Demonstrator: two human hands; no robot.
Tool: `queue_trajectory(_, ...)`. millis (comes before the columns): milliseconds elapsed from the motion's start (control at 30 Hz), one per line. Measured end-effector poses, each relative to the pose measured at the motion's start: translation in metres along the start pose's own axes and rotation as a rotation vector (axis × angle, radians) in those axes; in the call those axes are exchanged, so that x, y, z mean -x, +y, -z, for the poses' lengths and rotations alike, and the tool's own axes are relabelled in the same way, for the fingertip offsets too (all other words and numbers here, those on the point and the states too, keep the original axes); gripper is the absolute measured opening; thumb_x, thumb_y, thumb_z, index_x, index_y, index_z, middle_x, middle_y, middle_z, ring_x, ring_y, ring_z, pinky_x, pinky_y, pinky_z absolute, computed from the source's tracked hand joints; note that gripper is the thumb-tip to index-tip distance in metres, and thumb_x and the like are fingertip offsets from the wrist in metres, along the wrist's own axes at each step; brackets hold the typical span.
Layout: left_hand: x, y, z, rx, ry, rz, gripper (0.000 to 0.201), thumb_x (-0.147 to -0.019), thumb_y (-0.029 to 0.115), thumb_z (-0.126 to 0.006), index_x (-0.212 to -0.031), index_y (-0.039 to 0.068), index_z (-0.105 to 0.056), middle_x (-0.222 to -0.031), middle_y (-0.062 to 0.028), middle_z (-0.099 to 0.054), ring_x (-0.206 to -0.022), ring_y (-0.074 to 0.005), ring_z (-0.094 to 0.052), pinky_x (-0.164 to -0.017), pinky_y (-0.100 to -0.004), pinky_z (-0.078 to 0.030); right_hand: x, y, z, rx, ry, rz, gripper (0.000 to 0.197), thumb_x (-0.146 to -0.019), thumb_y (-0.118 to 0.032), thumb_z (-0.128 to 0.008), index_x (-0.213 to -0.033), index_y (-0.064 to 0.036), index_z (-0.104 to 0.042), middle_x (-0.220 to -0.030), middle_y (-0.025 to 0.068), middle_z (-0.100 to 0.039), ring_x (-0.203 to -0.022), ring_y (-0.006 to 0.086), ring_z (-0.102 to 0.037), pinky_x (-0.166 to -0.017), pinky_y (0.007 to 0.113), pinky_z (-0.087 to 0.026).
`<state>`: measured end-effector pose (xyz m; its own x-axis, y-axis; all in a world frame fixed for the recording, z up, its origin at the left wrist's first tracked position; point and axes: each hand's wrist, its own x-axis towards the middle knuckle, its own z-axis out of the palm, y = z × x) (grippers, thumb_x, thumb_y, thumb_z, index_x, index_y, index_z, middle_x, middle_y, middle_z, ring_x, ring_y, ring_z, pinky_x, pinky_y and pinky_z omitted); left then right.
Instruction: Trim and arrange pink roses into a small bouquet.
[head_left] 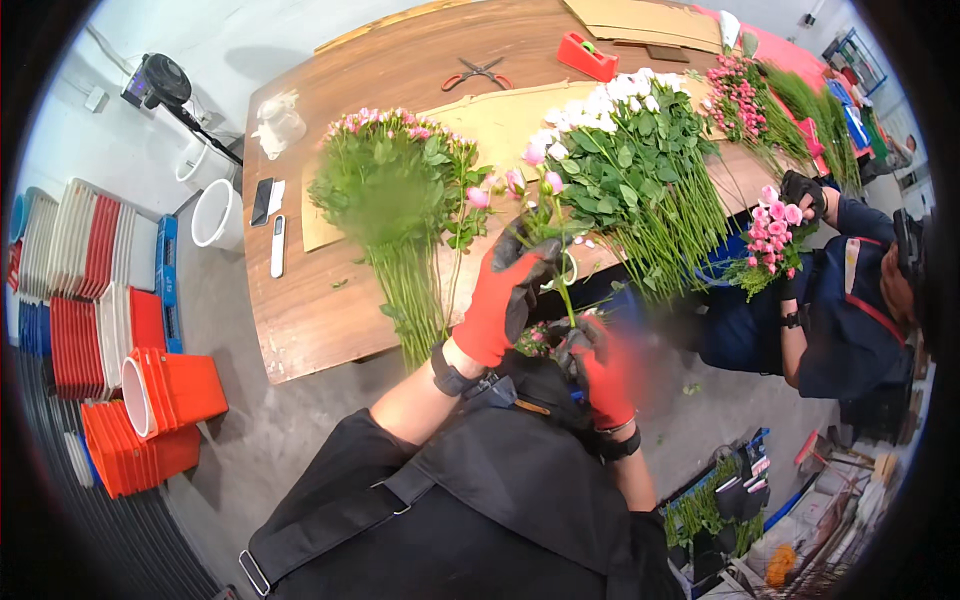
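Observation:
Both of my hands wear red gloves with black palms and fingers. My left hand [508, 292] is closed around the upper part of a pink spray rose [553, 184], just below its blooms. Its green stem runs down to my right hand [598, 368], whose fingers are closed at the stem's lower part in front of my apron. On the table, left of the held rose, lies a bunch of pink roses [385, 165] with long stems. To the right is a large bunch of white roses [625, 150], stems pointing toward me.
Scissors [476, 74] and a red tape dispenser [587, 56] lie farther back on the wooden table [300, 330]. A phone [262, 201] rests near its left edge. Stacked orange buckets [170, 400] stand at left. A co-worker at right holds a pink bouquet [772, 235].

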<state>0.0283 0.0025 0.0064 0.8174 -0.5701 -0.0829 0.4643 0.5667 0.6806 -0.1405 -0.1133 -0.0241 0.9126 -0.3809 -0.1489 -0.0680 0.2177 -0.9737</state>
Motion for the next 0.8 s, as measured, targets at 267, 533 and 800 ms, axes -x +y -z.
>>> queue_trajectory(267, 0.016, 0.013, -0.025, -0.232, 0.114, 0.027, 0.022, -0.097, 0.009, -0.071, -0.116, -0.001, -0.073, -0.101, -0.0036, -0.076, -0.087, -0.0113, -0.069, -0.08, -0.0286, -0.054, -0.007, -0.041, -0.005, 0.259, 0.219, 0.256, 0.041, -0.086, 0.004, -0.063, -0.127, 0.0018, -0.066, -0.121, 0.011, -0.068, -0.117, 0.0214, -0.063, -0.103, 0.033, -0.047)
queue_trajectory(533, 0.033, -0.026, -0.029, -0.244, 0.05, -0.086, 0.028, -0.09, 0.003, -0.077, -0.118, -0.002, -0.072, -0.105, -0.0055, -0.076, -0.089, -0.0127, -0.069, -0.08, -0.031, -0.056, -0.024, -0.118, -0.033, 0.769, 0.425, 0.628, 0.05, -0.073, -0.003, -0.085, -0.121, -0.0067, -0.071, -0.124, 0.012, -0.066, -0.12, 0.0328, -0.057, -0.101, 0.042, -0.047)
queue_trajectory(800, 0.039, -0.002, -0.045, -0.266, 0.037, 0.016, 0.018, -0.095, 0.004, -0.07, -0.112, -0.002, -0.073, -0.099, -0.0044, -0.075, -0.083, -0.0104, -0.068, -0.076, -0.0284, -0.055, -0.027, -0.09, -0.03, 0.291, 0.399, 0.494, 0.044, -0.075, 0.001, -0.084, -0.117, -0.0052, -0.071, -0.121, 0.0107, -0.066, -0.113, 0.0313, -0.062, -0.096, 0.039, -0.05)
